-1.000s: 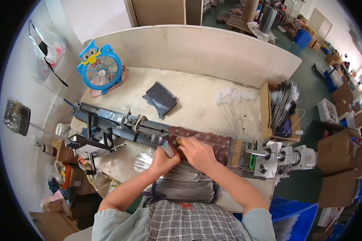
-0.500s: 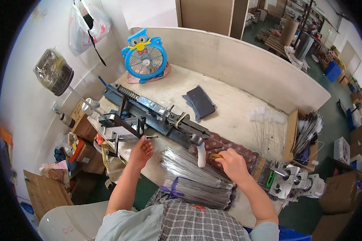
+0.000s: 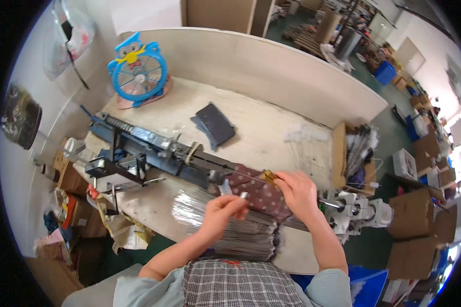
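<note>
My left hand [image 3: 221,217] is closed in a pinch above a bundle of thin metal wires [image 3: 189,207]. A small white piece [image 3: 244,195] shows at its fingertips; its kind is unclear. Partly hidden behind this hand is the light-wrapped handle [image 3: 225,187] of the bench machine's lever. My right hand [image 3: 298,193] grips a small yellow-brown piece [image 3: 268,177] whose exact kind I cannot make out. A thin wire seems to run from it toward the long dark metal bench machine [image 3: 161,148]. Beneath lies a brown polka-dot cloth [image 3: 258,194].
A blue cartoon fan [image 3: 140,77] and a dark flat slab [image 3: 215,125] sit farther back on the bench. White-tipped wires [image 3: 305,140] lie right of centre, beside a cardboard box [image 3: 339,153] of brushes. A metal clamping device [image 3: 361,210] stands at the right edge.
My left hand has left the crank side of the machine and come right, near the lever handle, closing into a pinch. My right hand still holds the yellow-brown piece. The view has swung right.
</note>
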`<state>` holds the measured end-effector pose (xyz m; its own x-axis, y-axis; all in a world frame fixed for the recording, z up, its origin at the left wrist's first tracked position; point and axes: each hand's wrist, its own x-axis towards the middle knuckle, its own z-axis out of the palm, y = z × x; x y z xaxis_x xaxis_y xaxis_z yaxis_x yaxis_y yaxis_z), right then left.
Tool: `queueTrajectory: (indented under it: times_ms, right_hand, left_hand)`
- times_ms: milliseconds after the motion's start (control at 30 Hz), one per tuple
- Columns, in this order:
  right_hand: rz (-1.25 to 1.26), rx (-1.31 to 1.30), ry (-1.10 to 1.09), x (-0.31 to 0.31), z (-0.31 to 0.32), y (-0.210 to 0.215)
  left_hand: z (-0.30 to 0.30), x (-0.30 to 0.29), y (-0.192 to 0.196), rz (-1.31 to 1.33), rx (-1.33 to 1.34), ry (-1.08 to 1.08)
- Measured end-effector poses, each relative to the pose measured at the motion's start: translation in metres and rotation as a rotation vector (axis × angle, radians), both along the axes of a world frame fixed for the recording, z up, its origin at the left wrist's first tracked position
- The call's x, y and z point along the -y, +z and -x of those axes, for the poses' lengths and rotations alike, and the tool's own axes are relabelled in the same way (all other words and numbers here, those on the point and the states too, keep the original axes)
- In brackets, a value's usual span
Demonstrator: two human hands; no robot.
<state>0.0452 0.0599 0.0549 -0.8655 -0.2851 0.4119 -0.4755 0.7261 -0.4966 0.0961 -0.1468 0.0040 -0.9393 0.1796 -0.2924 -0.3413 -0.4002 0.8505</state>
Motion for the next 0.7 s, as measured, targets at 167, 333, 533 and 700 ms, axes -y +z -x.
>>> queueTrajectory:
  times_ms: [167, 333, 533, 700]
  right_hand:
    - [0.179, 0.298, -0.063, -0.018, -0.006, -0.004]
    - [0.369, 0.436, -0.038, -0.033, -0.014, -0.006]
    - [-0.005, 0.019, 0.165, -0.032, -0.008, 0.003]
    - [-0.141, -0.184, 0.018, 0.019, 0.024, -0.004]
  left_hand:
    - [0.031, -0.054, -0.013, -0.060, -0.073, -0.055]
    - [0.035, -0.060, -0.015, 0.025, -0.065, -0.067]
    - [0.029, -0.046, -0.006, 0.018, -0.044, 0.173]
    - [0.031, -0.040, 0.005, -0.058, 0.048, 0.227]
